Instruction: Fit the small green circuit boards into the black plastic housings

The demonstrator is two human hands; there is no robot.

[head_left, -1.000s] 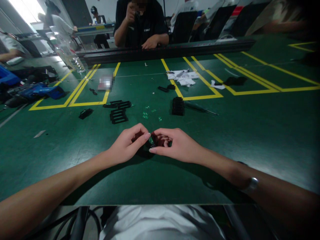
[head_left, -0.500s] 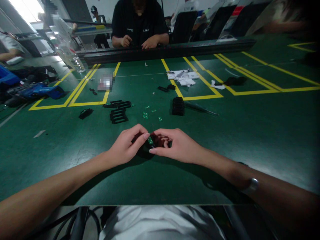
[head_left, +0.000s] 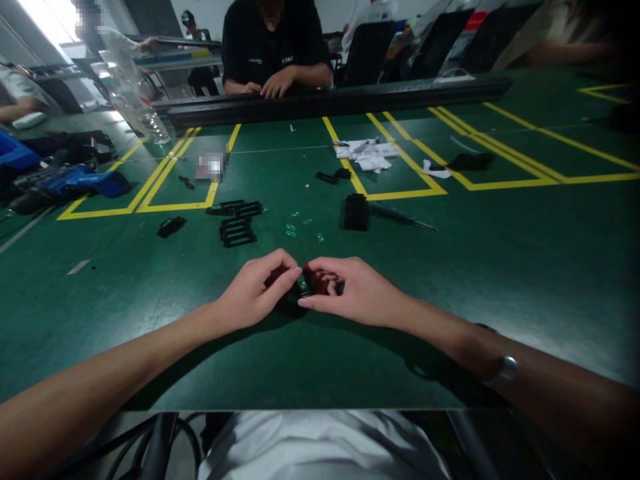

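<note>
My left hand [head_left: 263,283] and my right hand [head_left: 345,287] meet low over the table, closed on one small part. It is a black plastic frame with a small green circuit board [head_left: 303,281] in it. My left thumb presses near the upper end of the board. At the lower end, my right thumb and fingers grip the frame; part of it is hidden by the fingers. Just beyond my hands lie several loose green circuit boards [head_left: 291,231]. Several black plastic frames [head_left: 238,232] lie to their left, and a row of black frames [head_left: 356,213] stands to their right.
A screwdriver [head_left: 407,218] lies beside the black row. Torn white paper [head_left: 370,155] rests farther back. At left are blue tools [head_left: 95,183] and a plastic bottle [head_left: 157,127]. A long black bar [head_left: 340,100] crosses the table before a person [head_left: 275,53] seated opposite.
My left thumb has shifted very slightly along the board; my right hand holds its place. Across the table, the other person's hands have moved closer together.
</note>
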